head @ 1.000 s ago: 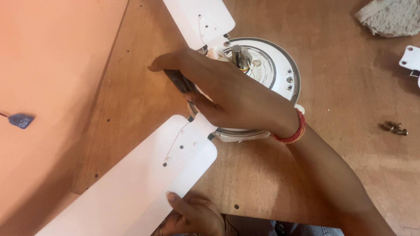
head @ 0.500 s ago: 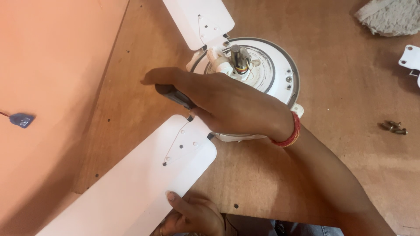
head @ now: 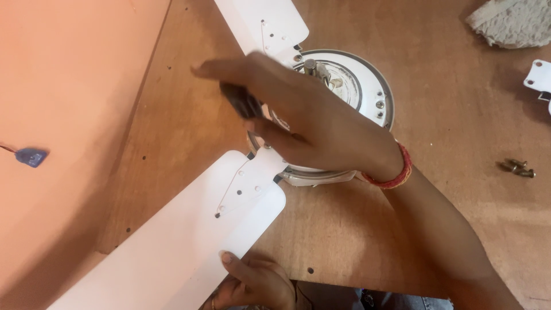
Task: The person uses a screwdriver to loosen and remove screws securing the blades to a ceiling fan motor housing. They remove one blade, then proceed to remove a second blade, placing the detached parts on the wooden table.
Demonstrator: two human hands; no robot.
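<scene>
Over the fan motor [head: 350, 95] on the counter [head: 459, 229], the right hand [head: 310, 117] is clenched around a dark tool handle [head: 241, 100], just left of the motor. Below the motor, the left hand [head: 255, 284] presses its thumb on the near blade [head: 172, 247]. Right of the motor lie brass screws [head: 516, 167]; a second blade [head: 267, 23] extends above it.

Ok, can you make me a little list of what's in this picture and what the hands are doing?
Place: brown wooden table
Main thing: white ceiling fan motor lying flat, with two white blades attached
Right hand: over the motor, gripping a dark tool handle; its tip is hidden
Left hand: thumb resting on the edge of the near blade
Far blade: points away, toward the top edge
Wrist: red band
Also there: small screws, grey cloth, white bracket
</scene>
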